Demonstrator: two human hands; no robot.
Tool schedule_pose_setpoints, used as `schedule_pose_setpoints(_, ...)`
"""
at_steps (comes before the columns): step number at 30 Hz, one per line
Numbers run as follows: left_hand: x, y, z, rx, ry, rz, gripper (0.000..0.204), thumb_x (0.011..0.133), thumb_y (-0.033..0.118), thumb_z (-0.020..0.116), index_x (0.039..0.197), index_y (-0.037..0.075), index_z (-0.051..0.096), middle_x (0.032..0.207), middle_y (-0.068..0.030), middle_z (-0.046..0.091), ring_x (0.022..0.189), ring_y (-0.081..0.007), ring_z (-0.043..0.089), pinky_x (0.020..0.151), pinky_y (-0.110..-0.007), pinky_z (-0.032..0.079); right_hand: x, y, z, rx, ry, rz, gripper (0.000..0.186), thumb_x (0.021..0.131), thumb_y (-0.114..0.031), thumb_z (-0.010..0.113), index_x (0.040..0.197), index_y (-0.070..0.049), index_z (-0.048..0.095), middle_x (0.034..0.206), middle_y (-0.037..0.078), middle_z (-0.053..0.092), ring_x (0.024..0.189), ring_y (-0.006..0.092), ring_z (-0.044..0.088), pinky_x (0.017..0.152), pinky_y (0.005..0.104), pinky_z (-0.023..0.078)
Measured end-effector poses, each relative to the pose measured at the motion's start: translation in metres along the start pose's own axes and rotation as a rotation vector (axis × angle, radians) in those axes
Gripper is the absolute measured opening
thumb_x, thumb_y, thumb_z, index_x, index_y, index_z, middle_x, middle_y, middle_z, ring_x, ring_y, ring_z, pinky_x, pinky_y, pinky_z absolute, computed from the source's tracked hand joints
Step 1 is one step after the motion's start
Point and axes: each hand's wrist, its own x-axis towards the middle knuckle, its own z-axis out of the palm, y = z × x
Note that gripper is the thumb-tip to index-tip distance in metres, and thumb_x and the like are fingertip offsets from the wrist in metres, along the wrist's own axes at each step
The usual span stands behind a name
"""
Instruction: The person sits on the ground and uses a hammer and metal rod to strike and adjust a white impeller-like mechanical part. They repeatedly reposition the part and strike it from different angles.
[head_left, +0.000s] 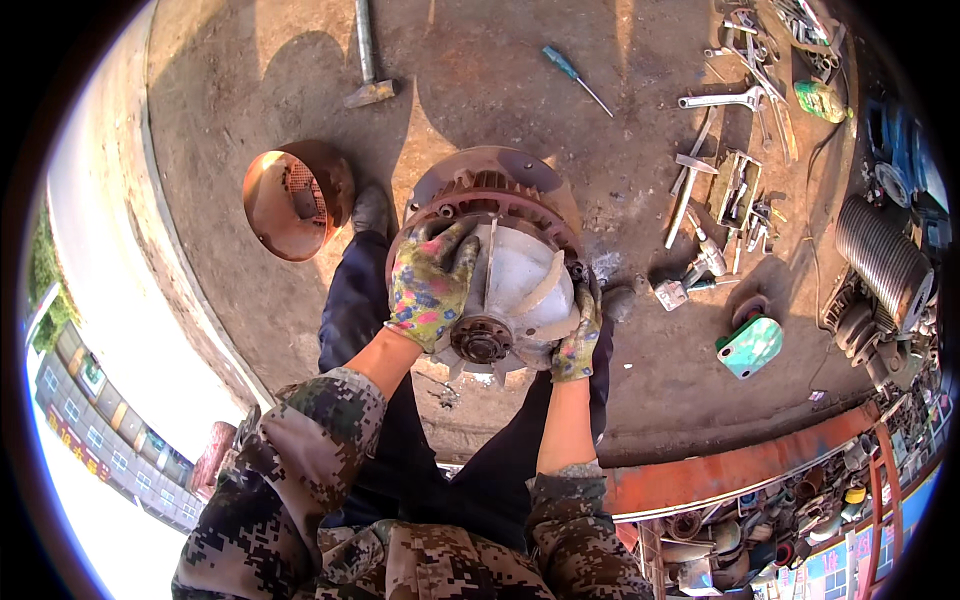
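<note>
A large rust-brown electric motor [492, 188] stands between my legs with a grey-white cooling fan [520, 268] on its upper end. The fan has upright blades and a dark round hub [482, 340] at its middle. My left hand [432, 282], in a flowered glove, grips the fan's left side, fingers bent over toward the motor's ribbed rim. On the opposite side my right hand [580, 335], gloved alike, is curled round the fan's outer edge near the rim. Some of its fingertips are hidden behind the fan.
A rusty fan cover [296, 200] lies at left. Beyond are a sledgehammer [372, 92] and a screwdriver [577, 80]. At right lie an adjustable wrench [722, 99], a hammer [690, 195], a power tool [693, 275], a green metal part [750, 346] and a ribbed motor housing [884, 262].
</note>
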Motion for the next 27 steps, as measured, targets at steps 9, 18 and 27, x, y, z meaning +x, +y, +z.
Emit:
schedule_pose_setpoints(9, 0.034, 0.035, 0.001, 0.065, -0.109, 0.096, 0.027, 0.095, 0.024, 0.069, 0.117, 0.010, 0.077, 0.112, -0.0211, 0.073, 0.106, -0.0411, 0.066, 0.093, -0.048, 0.052, 0.026, 0.035, -0.033, 0.101, 0.037, -0.025, 0.049, 0.102, -0.016, 0.049, 0.148, 0.003, 0.051, 0.142, 0.016, 0.060, 0.124, 0.0252, 0.062, 0.108, 0.0388, 0.049)
schedule_pose_setpoints(18, 0.027, 0.052, 0.006, 0.080, -0.188, 0.102, 0.036, 0.093, 0.026, 0.070, 0.123, 0.006, 0.074, 0.121, -0.0249, 0.070, 0.110, -0.0440, 0.066, 0.098, -0.050, 0.051, 0.018, 0.015, -0.030, 0.305, -0.007, 0.065, 0.051, 0.108, -0.029, 0.048, 0.151, 0.000, 0.049, 0.152, 0.015, 0.053, 0.137, 0.0277, 0.053, 0.117, 0.0427, 0.041)
schedule_pose_setpoints(27, 0.023, 0.082, 0.062, 0.021, -0.334, 0.334, 0.038, 0.088, 0.007, 0.070, 0.127, 0.008, 0.073, 0.118, -0.0177, 0.074, 0.108, -0.0398, 0.067, 0.096, -0.047, 0.052, 0.052, -0.007, -0.091, 0.296, -0.099, 0.069, 0.055, 0.108, -0.029, 0.042, 0.155, -0.001, 0.045, 0.152, 0.017, 0.055, 0.136, 0.0302, 0.056, 0.116, 0.0453, 0.044)
